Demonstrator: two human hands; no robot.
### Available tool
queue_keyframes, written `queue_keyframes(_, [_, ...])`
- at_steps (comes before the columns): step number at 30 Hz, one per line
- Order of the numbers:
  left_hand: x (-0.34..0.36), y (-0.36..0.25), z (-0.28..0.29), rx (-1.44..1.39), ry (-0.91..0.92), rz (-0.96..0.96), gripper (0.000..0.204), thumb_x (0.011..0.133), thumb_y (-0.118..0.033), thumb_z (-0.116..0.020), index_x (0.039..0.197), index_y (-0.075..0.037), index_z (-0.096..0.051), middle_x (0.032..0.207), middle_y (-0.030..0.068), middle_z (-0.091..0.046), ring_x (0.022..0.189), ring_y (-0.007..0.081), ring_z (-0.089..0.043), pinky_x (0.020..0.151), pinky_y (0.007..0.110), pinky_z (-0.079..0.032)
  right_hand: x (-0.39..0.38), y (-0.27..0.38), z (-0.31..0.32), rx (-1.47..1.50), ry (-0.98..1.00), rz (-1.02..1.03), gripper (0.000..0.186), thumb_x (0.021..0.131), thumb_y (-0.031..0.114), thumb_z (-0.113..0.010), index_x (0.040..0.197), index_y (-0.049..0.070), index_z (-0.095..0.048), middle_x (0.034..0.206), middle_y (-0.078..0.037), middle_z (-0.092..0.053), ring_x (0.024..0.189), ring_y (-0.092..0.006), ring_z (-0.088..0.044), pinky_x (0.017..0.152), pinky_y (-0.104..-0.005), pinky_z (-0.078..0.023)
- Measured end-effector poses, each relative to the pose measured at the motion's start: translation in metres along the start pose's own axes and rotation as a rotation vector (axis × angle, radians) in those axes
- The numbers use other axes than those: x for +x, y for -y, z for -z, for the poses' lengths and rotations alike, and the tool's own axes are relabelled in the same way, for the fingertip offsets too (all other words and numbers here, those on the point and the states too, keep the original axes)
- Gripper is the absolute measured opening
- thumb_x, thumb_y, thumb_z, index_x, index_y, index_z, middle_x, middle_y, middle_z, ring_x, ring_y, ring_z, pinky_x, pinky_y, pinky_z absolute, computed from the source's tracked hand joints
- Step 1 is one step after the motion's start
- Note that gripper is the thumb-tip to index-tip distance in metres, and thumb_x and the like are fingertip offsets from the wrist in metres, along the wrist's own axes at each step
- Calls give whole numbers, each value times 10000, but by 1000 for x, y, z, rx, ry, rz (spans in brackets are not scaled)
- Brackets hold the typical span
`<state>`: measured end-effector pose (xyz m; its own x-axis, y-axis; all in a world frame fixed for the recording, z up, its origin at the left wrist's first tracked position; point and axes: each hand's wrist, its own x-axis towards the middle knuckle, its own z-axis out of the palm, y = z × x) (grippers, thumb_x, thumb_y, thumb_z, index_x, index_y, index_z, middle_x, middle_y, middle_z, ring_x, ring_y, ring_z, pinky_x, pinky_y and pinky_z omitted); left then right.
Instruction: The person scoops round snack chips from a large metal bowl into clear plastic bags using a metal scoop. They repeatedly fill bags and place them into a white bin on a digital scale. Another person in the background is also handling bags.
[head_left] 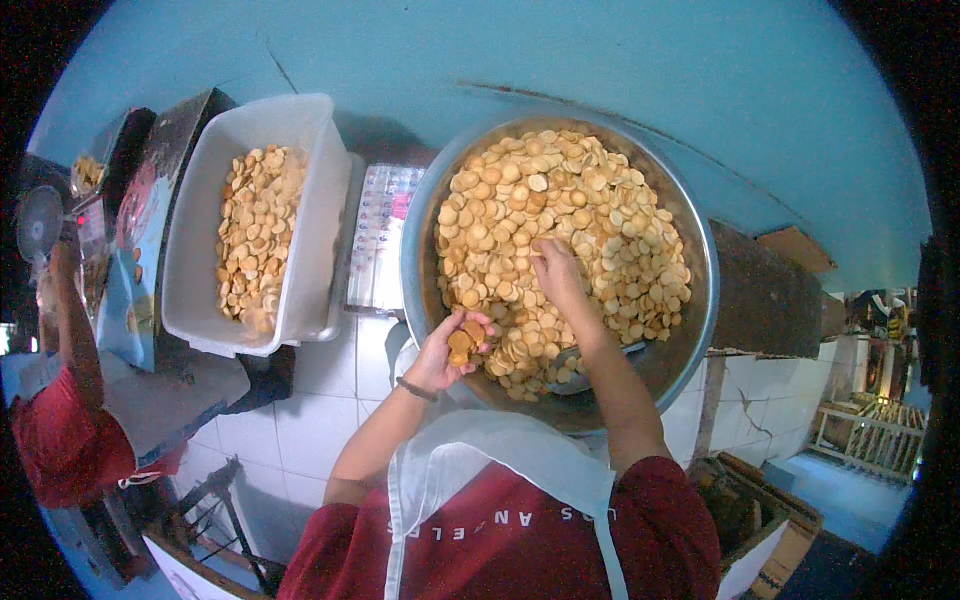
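A wide metal bowl (708, 290) in front of me is heaped with small round pale-golden cookies (600, 190). My left hand (445, 352) is cupped, palm up, at the bowl's near left rim. Several darker brown cookies (463, 345) lie in it, with the fingers curled round them. My right hand (557, 274) reaches into the middle of the heap. Its fingers are drawn together at the cookies, and whatever is between them is too small to make out. Under my right forearm a grey metal scoop (572, 372) sits partly buried in the heap.
Left of the bowl stands a white plastic tub (318, 200) with more cookies. Between them lies a stack of printed plastic packaging (382, 240). A co-worker in a red sleeve (75, 430) is at the far left. A blue wall (600, 50) rises behind; a cardboard box (780, 560) sits lower right.
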<state>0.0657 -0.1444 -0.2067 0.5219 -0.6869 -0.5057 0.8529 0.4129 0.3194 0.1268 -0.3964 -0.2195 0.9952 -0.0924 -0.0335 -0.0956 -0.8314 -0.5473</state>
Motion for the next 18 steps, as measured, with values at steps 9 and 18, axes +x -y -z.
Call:
queue_keyframes(9, [1, -1, -6, -31, 30, -18, 390, 985, -453, -401, 1059, -107, -562, 967, 56, -622, 733, 124, -588, 418, 208, -433, -54, 2, -44, -418, 637, 191, 572, 835, 251, -630, 1367, 149, -446, 1433, -182, -376, 1289, -364, -399, 1054, -419, -366])
queue_keyframes(18, [-1, -3, -9, -31, 21, -11, 387, 983, -457, -406, 1071, -114, -561, 965, 60, -622, 753, 127, -595, 425, 218, -463, 44, 4, 15, -57, -232, 89, 281, 843, 86, -611, 1122, 78, -578, 966, -149, -558, 987, -325, -581, 781, -438, -481])
